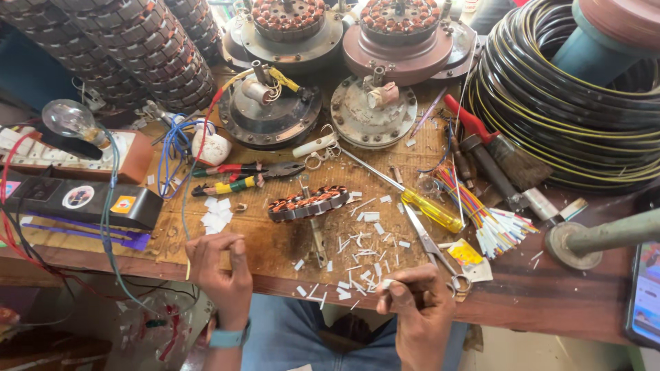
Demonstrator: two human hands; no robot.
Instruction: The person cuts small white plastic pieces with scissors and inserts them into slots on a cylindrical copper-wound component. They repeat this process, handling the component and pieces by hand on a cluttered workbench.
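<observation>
My left hand (221,271) rests at the front edge of the wooden workbench (550,295), fingers curled, just below a pile of small white paper squares (216,213); nothing shows in it. My right hand (416,302) is at the bench's front edge with fingers pinched on a small white paper strip (386,283). A round wound stator (308,203) with copper coils lies on the bench beyond both hands. White paper strips (357,264) are scattered between the stator and my right hand.
Pliers (247,177), a yellow-handled screwdriver (430,208) and scissors (433,251) lie near the stator. Motor housings (271,110) stand at the back, a black cable coil (557,103) at right, a bulb board (75,141) at left, coloured sleeving (481,213) and a phone (646,288) at right.
</observation>
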